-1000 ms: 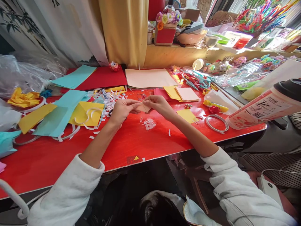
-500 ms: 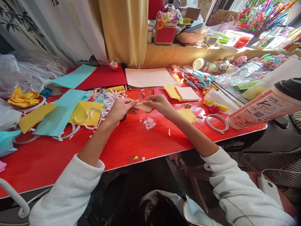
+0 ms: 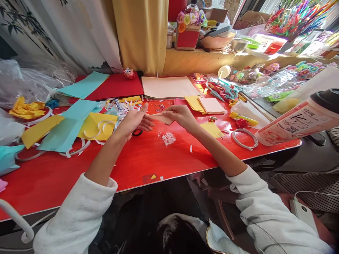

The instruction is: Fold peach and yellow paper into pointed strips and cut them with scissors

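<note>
My right hand (image 3: 180,117) pinches a small folded piece of pale peach paper (image 3: 162,119) above the red table (image 3: 148,155). The paper points left towards my left hand (image 3: 137,121), whose thumb is raised and fingers are spread, close to the paper's tip. Whether a fingertip still touches that tip, I cannot tell. A black loop, perhaps a scissors handle (image 3: 137,132), shows under my left hand. White paper shreds (image 3: 168,138) lie on the table below the folded paper.
Turquoise sheets (image 3: 67,123) and yellow paper (image 3: 97,128) lie at left. Behind are a stack of pale sheets (image 3: 169,87) and small paper squares (image 3: 210,106). At right stand a tape roll (image 3: 244,138), a glue stick (image 3: 243,119) and a large lidded cup (image 3: 299,121).
My left hand has let go of the left end of the paper and opened, shifting slightly left. My right hand keeps its pinch nearly in place.
</note>
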Available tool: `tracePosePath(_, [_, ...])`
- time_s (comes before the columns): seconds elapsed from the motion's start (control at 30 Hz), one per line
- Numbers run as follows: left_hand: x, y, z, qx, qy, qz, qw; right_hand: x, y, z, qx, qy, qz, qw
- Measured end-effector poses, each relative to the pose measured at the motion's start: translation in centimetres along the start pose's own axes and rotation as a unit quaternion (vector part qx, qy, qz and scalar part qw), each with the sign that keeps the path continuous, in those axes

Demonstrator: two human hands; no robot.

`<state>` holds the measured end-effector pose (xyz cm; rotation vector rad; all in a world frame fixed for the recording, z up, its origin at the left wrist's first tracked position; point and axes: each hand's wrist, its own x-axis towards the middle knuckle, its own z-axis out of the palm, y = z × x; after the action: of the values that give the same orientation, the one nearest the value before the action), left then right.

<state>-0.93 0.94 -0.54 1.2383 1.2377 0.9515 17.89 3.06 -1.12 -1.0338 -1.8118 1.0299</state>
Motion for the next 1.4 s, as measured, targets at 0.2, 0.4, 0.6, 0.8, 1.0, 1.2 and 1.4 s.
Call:
tracePosePath(0.2, [0.2,-0.3,0.0,0.023,-0.002,0.041,0.999,0.0,-0.1,0.0,-0.053,-0.005,-0.022,0.998])
tracePosePath(0.4, [0.4,-0.8,0.2,0.055,0.01,0.079,0.995,-0.1,-0.1,0.2,-0.056,-0.011,-0.025,0.998])
tracePosePath(0.6, [0.0,0.0,-0.3,0.021,0.019,0.017,0.999,0.1,0.1,-0.1,-0.063,0.014,-0.027,0.998])
tracePosePath(0.8, [-0.4,0.8,-0.9,0.043,-0.018,0.05,0.998,0.2,0.0,-0.6,-0.047,0.021,-0.01,0.999])
tracePosePath(1.0, [-0.5,1.0,-0.9,0.007,0.007,0.077,0.997,0.1,-0.6,-0.8,0.006,0.015,0.01,1.0])
tracePosePath(1.2, [-0.8,1.1,-0.1,-0.024,0.053,0.103,0.993,0.0,-1.2,-0.9,0.116,-0.007,0.066,0.991])
tracePosePath(1.4, [-1.0,1.1,0.4,-0.039,0.092,0.166,0.981,0.1,-0.7,-1.0,0.215,-0.039,0.121,0.968])
